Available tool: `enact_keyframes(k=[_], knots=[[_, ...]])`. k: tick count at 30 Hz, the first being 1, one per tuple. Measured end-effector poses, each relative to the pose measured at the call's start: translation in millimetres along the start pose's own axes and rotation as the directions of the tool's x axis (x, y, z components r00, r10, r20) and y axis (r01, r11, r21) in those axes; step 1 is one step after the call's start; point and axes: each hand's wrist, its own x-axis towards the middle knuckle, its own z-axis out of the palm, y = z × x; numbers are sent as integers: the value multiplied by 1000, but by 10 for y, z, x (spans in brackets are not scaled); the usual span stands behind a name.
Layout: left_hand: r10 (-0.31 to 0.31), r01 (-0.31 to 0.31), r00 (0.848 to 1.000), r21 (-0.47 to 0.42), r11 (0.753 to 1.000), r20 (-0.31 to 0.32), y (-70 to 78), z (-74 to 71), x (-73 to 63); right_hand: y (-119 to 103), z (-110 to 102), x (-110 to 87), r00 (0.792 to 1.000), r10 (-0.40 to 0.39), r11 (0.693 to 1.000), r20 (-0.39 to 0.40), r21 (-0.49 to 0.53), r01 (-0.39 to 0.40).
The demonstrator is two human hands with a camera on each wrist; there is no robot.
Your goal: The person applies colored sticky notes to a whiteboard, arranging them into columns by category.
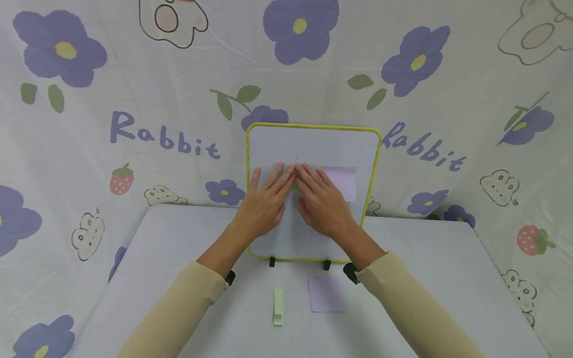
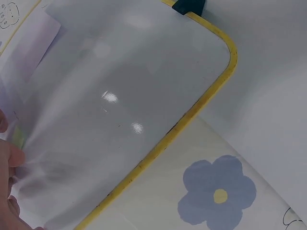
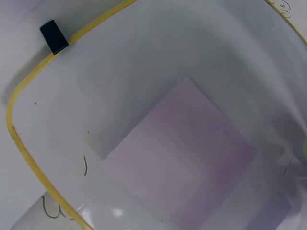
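A whiteboard (image 1: 313,144) with a yellow frame stands tilted back at the rear of the table. Both hands lie against its middle, fingers extended upward and fingertips meeting: the left hand (image 1: 261,204) from the left, the right hand (image 1: 326,206) from the right. A bit of green paper (image 2: 18,136) shows by the left fingers in the left wrist view; most of it is hidden. Just right of the right hand, a pinkish-purple sticky note (image 1: 343,184) is stuck on the board, and the right wrist view shows this sticky note (image 3: 180,153) large.
Black feet (image 1: 272,262) hold the board's lower edge. In front of it on the white table (image 1: 201,308) lie a narrow pad of green sticky notes (image 1: 278,303) and a square purple note pad (image 1: 327,295). A flowered cloth (image 1: 179,89) hangs behind and at the sides.
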Motion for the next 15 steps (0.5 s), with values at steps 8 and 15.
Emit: enact_keyframes(k=[8,15], knots=[[-2,2,1000,-6,1000,24,5,-6,-15,-26,3,-30,999,4,1000,44,19,-4],[17,-17,1000,-5,1000,21,15,-2,-50,-83,35,-89,997,-25,999,69,27,23]])
